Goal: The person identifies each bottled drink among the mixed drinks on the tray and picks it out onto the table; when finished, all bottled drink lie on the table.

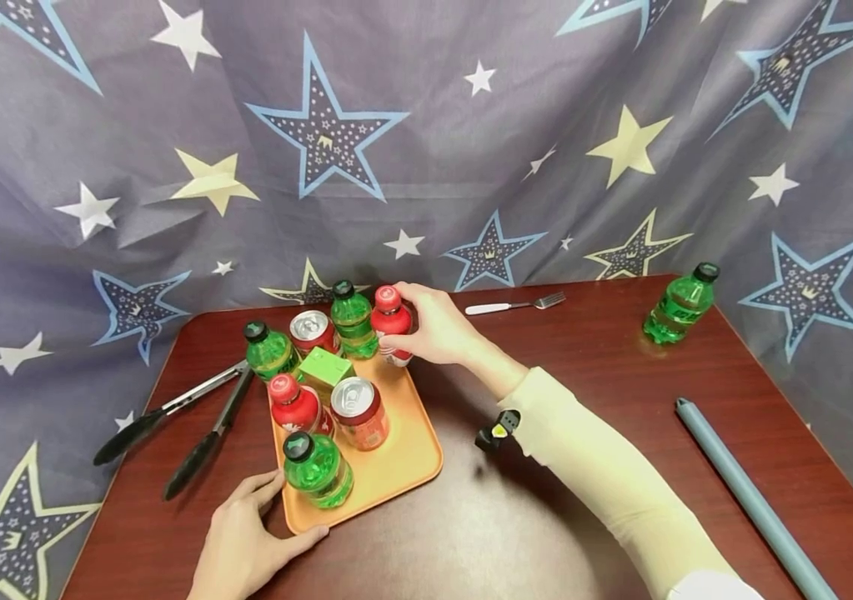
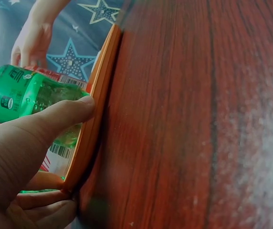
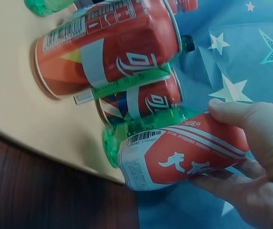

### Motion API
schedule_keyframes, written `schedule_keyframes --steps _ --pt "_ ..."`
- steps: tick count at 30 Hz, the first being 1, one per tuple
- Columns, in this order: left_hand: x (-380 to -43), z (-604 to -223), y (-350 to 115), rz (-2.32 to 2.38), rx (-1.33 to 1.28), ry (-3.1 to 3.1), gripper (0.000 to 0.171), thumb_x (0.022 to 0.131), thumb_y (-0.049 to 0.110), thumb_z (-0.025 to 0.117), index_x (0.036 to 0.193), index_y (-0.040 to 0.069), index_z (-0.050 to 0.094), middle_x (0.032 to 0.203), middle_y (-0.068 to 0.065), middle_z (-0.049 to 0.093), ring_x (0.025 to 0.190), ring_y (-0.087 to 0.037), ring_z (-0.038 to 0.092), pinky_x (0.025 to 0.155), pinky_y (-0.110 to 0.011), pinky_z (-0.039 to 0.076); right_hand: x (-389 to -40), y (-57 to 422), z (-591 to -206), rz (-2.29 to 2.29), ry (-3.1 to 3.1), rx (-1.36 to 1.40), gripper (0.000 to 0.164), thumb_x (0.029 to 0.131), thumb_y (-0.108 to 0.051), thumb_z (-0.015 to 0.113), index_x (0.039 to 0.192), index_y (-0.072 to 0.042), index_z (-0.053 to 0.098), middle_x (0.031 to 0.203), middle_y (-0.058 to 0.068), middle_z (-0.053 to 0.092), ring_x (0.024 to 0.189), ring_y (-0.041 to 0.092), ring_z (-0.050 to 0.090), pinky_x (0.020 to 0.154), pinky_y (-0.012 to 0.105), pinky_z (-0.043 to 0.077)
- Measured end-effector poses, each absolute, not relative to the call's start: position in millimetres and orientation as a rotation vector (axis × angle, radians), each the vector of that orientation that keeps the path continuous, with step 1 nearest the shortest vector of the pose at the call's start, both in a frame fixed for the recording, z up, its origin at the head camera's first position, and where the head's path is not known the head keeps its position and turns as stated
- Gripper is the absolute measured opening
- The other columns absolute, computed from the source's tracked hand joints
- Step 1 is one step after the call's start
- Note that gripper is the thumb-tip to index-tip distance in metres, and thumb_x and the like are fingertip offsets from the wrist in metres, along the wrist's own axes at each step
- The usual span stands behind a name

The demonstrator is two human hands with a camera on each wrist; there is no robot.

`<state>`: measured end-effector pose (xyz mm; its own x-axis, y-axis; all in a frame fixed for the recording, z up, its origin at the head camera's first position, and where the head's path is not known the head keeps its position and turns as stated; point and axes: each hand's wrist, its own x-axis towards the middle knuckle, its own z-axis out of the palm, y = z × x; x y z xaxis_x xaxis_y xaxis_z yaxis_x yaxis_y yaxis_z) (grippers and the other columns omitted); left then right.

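Starry curtain (image 1: 426, 167), reddish table (image 1: 606, 375) — right fingers (image 3: 232, 188) curled round red bottle (image 1: 390, 321) — left fingers (image 1: 253, 485) gripping tray (image 1: 413, 442)

We find a capped red bottle (image 1: 390, 321), white-based, roughly upright at the far right corner of a round-cornered orange tray (image 1: 405, 446), which lies flat.

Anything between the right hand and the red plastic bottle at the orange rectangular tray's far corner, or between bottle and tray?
Nothing visible: the right hand grips the red plastic bottle, and nothing shows between its base and the orange rectangular tray. A black-capped green plastic bottle stands close on the red one's left.
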<state>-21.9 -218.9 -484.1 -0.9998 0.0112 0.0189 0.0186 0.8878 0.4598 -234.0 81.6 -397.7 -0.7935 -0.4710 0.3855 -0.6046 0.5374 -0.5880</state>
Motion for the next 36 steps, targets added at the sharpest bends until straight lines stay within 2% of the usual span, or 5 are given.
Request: schedule_keyframes --steps 8,16,23,36 --pt "-21 -483 -220 -0.752 0.005 -3.071 0.111 0.065 0.073 0.092 0.136 -0.008 0.068 0.134 -0.022 0.068 0.121 -0.045 0.068 0.099 -0.062 0.056 -235 96 -393 1.112 -2.590 0.873 0.052 0.083 -0.023 0.092 0.127 -0.010 0.068 0.113 0.006 0.074 0.101 0.023 0.069 0.094 0.039 0.058" --pt "-20 -483 -221 -0.751 -0.023 -3.055 0.110 0.065 0.073 0.092 0.136 -0.008 0.068 0.133 -0.022 0.069 0.121 -0.044 0.068 0.098 -0.061 0.056 -236 108 -390 1.106 -2.604 0.801 0.051 0.083 -0.025 0.091 0.126 -0.010 0.068 0.111 0.006 0.074 0.100 0.023 0.070 0.094 0.040 0.058" --pt "-21 -485 -220 -0.747 -0.028 -3.046 0.109 0.065 0.072 0.092 0.135 -0.008 0.069 0.133 -0.021 0.069 0.120 -0.043 0.069 0.098 -0.061 0.056 -238 119 -390 1.117 -2.607 0.756 0.055 0.085 -0.024 0.091 0.131 -0.007 0.066 0.116 0.009 0.075 0.104 0.024 0.072 0.097 0.041 0.059" --pt "-21 -486 -220 -0.750 -0.035 -3.023 0.109 0.064 0.072 0.092 0.135 -0.008 0.069 0.132 -0.021 0.070 0.120 -0.043 0.069 0.098 -0.062 0.056 -242 137 -391 1.107 -2.628 0.709 0.053 0.085 -0.022 0.091 0.129 -0.008 0.067 0.113 0.008 0.077 0.100 0.023 0.073 0.095 0.041 0.059"
